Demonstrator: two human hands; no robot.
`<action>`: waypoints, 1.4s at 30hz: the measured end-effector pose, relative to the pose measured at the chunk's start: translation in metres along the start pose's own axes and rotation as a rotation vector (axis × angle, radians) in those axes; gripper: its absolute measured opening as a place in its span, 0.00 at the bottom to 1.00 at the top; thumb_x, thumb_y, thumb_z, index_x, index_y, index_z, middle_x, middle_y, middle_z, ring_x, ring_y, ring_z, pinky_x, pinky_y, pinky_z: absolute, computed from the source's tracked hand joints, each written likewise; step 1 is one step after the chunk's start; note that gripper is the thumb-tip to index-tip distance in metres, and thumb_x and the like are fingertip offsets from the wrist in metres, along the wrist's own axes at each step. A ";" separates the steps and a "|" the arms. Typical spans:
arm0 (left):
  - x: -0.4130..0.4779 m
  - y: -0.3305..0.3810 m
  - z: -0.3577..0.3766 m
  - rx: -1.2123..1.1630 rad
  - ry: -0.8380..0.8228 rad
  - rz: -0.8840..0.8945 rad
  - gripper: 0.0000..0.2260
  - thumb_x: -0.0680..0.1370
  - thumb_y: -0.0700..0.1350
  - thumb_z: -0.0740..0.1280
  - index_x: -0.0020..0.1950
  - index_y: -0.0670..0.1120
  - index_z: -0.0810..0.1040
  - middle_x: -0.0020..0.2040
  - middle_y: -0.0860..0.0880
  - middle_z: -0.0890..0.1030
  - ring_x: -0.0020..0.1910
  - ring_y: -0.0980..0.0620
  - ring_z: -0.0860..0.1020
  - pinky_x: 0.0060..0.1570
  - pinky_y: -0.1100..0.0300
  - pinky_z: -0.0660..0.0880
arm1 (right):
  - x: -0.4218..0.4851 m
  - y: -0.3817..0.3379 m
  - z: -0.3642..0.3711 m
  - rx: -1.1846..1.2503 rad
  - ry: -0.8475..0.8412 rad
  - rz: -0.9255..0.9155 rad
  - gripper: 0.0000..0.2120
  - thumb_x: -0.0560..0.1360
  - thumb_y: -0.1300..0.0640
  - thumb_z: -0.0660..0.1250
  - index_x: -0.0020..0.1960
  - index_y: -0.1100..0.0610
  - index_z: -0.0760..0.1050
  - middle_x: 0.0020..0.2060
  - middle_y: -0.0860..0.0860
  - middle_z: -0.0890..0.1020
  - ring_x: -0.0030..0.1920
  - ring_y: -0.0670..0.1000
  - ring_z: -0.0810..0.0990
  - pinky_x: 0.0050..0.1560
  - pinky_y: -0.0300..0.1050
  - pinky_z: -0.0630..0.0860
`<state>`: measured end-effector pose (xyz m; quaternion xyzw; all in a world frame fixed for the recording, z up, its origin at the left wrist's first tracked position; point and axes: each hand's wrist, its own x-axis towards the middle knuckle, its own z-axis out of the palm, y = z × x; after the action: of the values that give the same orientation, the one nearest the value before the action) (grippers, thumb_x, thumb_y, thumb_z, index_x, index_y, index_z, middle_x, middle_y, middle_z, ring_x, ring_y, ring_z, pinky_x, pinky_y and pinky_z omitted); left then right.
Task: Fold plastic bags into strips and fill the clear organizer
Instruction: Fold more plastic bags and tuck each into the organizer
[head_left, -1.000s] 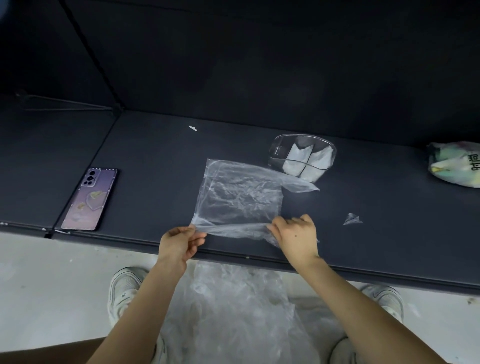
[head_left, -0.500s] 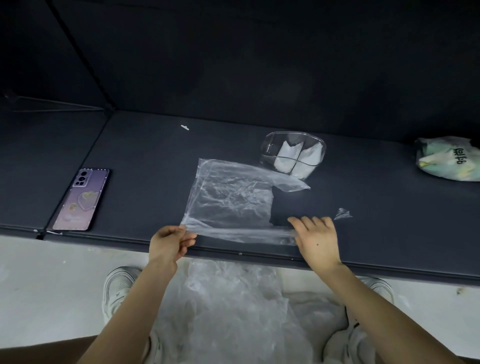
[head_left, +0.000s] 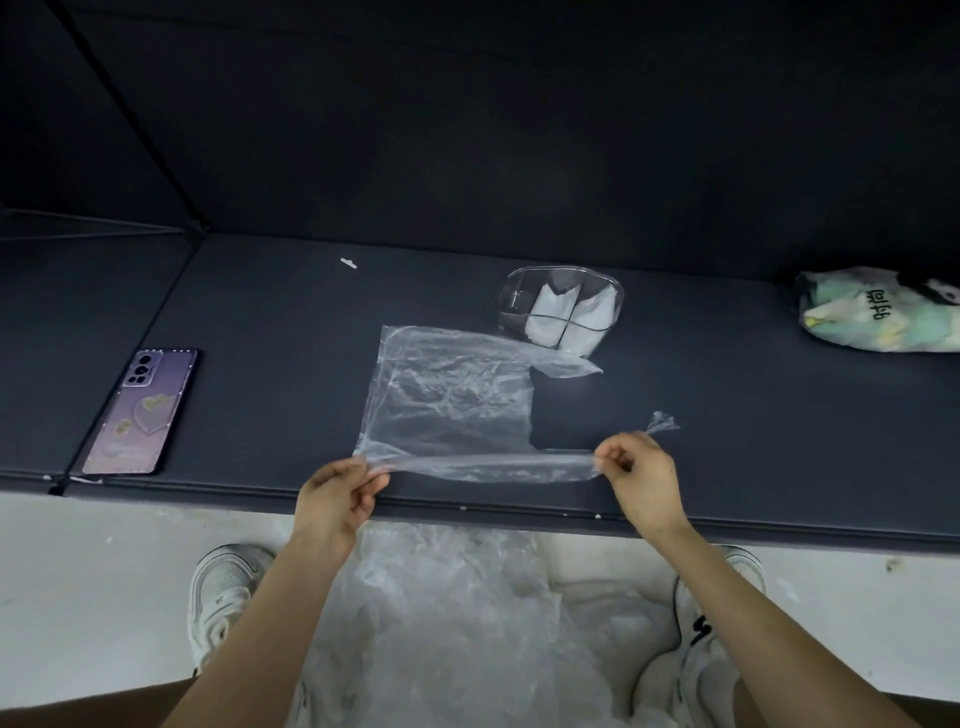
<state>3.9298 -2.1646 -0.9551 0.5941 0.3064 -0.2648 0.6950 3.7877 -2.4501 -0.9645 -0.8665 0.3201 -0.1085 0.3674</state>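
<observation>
Head view: at the left of the frame a phone (head_left: 140, 413) lies face down on the dark table (head_left: 779, 441), well apart from the work. Right of it, at lower centre, the left hand (head_left: 337, 493) pinches the near-left corner of the clear plastic bag (head_left: 452, 400) between thumb and curled fingers. The bag lies flat on the table above the hands in the frame. Its near edge is drawn into a narrow band that runs straight across, left to right, from one hand to the other. The right hand (head_left: 641, 473) pinches the far end of that band, which looks to be the bag's handle, also with thumb and fingertips.

The long axis of the coming fold is therefore this left-to-right edge, and the sheet to be covered lies upward in the frame from both hands. I judge the next move is to carry the edge up over the bag evenly.

The clear organizer (head_left: 561, 312) stands just above the bag's upper-right corner, nearer the right hand, with folded white bags in it. A small plastic scrap (head_left: 662, 422) lies just beside the right hand.
</observation>
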 end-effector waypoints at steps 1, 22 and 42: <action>0.000 -0.001 0.000 0.047 0.006 0.015 0.08 0.80 0.35 0.64 0.42 0.44 0.73 0.28 0.49 0.82 0.25 0.57 0.81 0.21 0.71 0.69 | 0.000 0.001 0.000 0.010 0.019 0.003 0.14 0.71 0.73 0.68 0.38 0.54 0.76 0.38 0.50 0.76 0.37 0.45 0.75 0.41 0.27 0.69; 0.036 -0.050 0.012 1.612 -0.189 1.223 0.27 0.84 0.55 0.44 0.72 0.39 0.68 0.73 0.40 0.67 0.73 0.41 0.64 0.74 0.55 0.48 | -0.027 -0.063 0.116 -0.593 -0.233 -0.622 0.23 0.79 0.51 0.52 0.69 0.56 0.72 0.69 0.58 0.72 0.71 0.57 0.69 0.71 0.62 0.60; 0.061 0.027 0.081 1.571 -0.042 1.209 0.31 0.82 0.57 0.36 0.74 0.41 0.65 0.76 0.41 0.60 0.76 0.42 0.58 0.74 0.48 0.48 | 0.077 -0.101 0.131 -0.635 -0.104 -0.467 0.25 0.79 0.53 0.50 0.66 0.67 0.73 0.67 0.62 0.73 0.68 0.58 0.73 0.70 0.56 0.65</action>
<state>3.9992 -2.2406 -0.9737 0.9377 -0.3233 -0.0038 0.1269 3.9500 -2.3716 -0.9892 -0.9908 0.1130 -0.0406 0.0625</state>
